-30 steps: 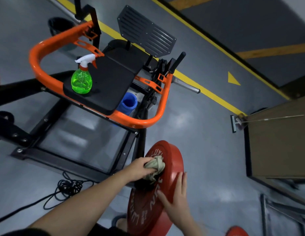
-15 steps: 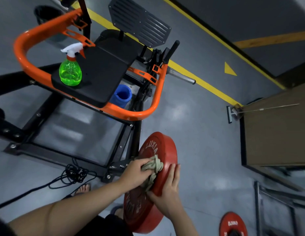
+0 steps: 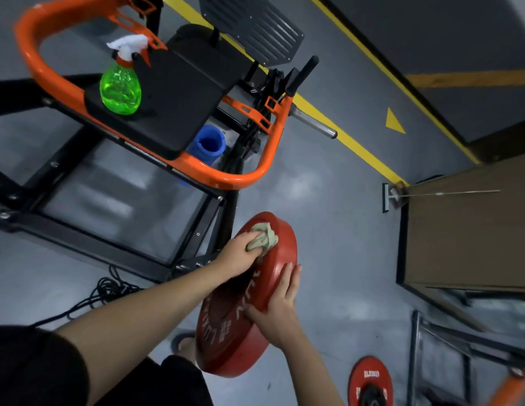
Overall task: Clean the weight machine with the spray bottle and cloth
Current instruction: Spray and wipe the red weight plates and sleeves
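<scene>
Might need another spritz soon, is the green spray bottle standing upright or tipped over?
Upright. The spray bottle stands on its base on the black seat pad, white trigger head on top.

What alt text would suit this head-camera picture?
A left hand presses a crumpled beige cloth against a round red weight plate steadied by the right hand. A green plastic spray bottle stands on the machine's black pad.

small red plate [image 3: 371, 382] reads "ELEIKO", big red plate [image 3: 226, 326] lettering illegible
</scene>
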The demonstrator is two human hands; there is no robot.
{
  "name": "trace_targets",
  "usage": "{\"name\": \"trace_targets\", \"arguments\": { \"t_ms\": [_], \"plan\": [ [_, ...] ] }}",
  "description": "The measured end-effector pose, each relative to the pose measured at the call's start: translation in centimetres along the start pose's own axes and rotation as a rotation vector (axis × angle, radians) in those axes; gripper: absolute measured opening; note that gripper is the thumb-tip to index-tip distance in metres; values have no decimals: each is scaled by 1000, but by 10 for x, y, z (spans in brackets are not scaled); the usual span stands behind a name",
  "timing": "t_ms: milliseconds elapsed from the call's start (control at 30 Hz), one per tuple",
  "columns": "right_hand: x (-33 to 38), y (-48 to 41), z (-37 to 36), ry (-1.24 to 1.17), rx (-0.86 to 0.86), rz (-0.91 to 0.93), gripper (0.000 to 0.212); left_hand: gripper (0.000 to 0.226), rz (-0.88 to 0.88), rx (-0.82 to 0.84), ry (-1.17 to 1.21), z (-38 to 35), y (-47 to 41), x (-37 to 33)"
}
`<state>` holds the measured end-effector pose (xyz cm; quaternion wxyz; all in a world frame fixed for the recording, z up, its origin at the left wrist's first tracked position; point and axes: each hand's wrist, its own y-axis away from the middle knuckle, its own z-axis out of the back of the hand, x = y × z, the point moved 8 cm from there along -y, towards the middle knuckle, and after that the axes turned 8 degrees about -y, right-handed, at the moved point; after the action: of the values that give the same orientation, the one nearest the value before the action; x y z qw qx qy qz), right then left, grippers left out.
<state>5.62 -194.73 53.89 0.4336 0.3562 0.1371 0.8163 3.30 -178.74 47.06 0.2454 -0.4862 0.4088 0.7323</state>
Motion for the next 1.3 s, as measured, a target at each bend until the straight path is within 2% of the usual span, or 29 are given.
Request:
{"name": "trace_targets", "arguments": {
  "t_ms": [167,233,333,467,567,700,733,800,867,900,1000,1100,1133,1233,1300],
  "plan": [
    [-3,3,-3,17,-51,-17,131,46,-29,185,40,-8,78,21],
    [-2,6,-7,17,-66,-21,128,47,-38,188,52,-8,88,16],
    [-1,12,-9,21,-87,-4,123,44,-96,73,20,-2,69,-6],
    [4,16,-9,45,-59,-41,135,42,-88,-52,-28,5,15,-29],
    [1,13,-7,70,-5,-63,150,28,-76,-1,-17,7,-16,-31],
    [1,3,0,31,36,-59,157,41,29,87,72,6,-13,9],
    [3,-1,2,0,19,-59,151,41,42,106,73,6,-8,17],
    [6,-11,11,-88,-71,-66,122,37,35,142,51,6,3,24],
    [9,-21,19,-137,-140,-77,92,32,-26,148,-2,4,14,24],
    [10,-29,23,-140,-155,-83,83,31,-61,135,-33,2,20,24],
    [12,-65,36,-117,-94,-164,75,29,-72,156,-91,0,26,25],
    [10,-102,48,-65,-56,-297,81,30,-51,170,-110,2,27,18],
    [15,-110,54,-107,-130,-291,80,33,-43,173,-132,2,27,15],
    [44,-87,77,-322,-556,-128,54,35,-74,151,-115,5,23,14],
    [44,-56,61,-374,-589,-95,52,33,-99,142,-118,7,27,13]
  ]
}}
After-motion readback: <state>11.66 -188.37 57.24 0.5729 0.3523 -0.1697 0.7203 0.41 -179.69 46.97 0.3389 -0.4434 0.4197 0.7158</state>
